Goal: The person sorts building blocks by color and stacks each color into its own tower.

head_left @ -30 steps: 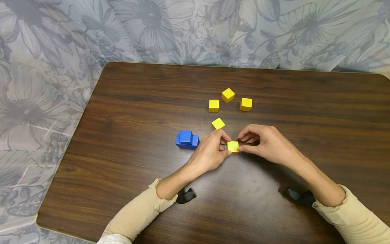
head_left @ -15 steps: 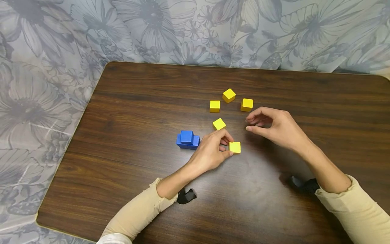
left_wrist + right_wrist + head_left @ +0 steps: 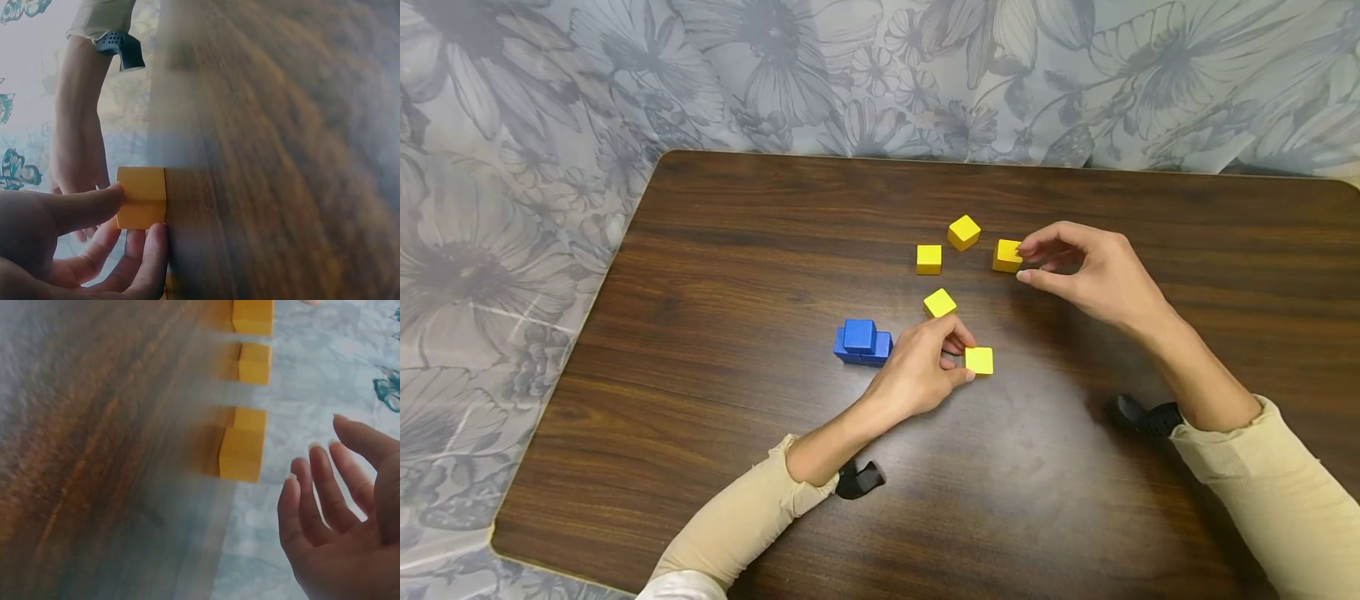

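Plainly, most of the head view is taken up by a dark brown table [image 3: 700, 375], its wood grain drawn from left to right, its upper left corner rounded. A pale glare is spread over the lower middle of its top. The upper and left parts of the frame are filled by a backdrop [image 3: 775, 75] printed with large grey flowers.

Near the centre, a yellow cube [image 3: 979, 361] is pinched at its left side by the thumb and fingers of the left hand [image 3: 917, 371]. It is seated on the tabletop, its edges nearly in line with those of the frame; its sides look equal, so a long axis cannot be singled out. In the left wrist view, a flat face is turned to the camera.

Just above that hand, a second yellow cube [image 3: 939, 303] is turned cornerwise. Higher up, a third yellow cube [image 3: 928, 260] is squared to the frame, a fourth yellow cube [image 3: 964, 233] is slanted, and a fifth yellow cube [image 3: 1006, 257] is turned only slightly. The fifth is overlapped at its right edge by the right hand [image 3: 1090, 271], whose fingers are loosely bent with nothing grasped; in the right wrist view they are seen apart from the cubes.

Left of the left hand, an upper blue block [image 3: 859, 336] is stacked on two lower blue blocks [image 3: 842, 353].
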### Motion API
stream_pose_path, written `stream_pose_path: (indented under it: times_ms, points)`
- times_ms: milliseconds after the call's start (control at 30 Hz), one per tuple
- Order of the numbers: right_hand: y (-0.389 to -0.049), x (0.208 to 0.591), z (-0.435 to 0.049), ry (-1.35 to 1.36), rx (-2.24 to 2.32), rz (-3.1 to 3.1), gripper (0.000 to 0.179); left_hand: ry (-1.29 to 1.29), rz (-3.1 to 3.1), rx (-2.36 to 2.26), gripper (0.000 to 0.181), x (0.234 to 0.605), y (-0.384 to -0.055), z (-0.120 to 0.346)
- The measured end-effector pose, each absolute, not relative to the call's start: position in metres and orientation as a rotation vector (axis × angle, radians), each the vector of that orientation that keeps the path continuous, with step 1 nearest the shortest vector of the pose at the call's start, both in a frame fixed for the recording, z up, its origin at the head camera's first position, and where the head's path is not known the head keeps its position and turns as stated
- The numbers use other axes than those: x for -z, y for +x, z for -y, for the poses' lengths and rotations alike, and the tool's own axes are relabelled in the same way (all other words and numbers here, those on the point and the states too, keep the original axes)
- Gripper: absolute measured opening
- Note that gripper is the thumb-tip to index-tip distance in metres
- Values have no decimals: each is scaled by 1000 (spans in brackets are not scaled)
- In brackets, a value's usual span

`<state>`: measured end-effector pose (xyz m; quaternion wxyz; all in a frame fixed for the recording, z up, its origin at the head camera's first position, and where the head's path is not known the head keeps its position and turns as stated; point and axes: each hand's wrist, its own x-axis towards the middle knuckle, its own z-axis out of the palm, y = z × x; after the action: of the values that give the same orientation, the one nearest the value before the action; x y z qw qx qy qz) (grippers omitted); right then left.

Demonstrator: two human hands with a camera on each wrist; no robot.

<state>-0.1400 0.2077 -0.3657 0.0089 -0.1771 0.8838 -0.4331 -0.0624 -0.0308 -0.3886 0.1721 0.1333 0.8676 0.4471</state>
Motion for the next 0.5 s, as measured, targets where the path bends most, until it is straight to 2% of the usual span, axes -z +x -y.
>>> stream_pose_path:
  times_ms: [500]
  points:
    - [-164, 376, -210, -453, 1310, -2770, 35, 368, -2462, -1255, 29, 388, -62, 29]
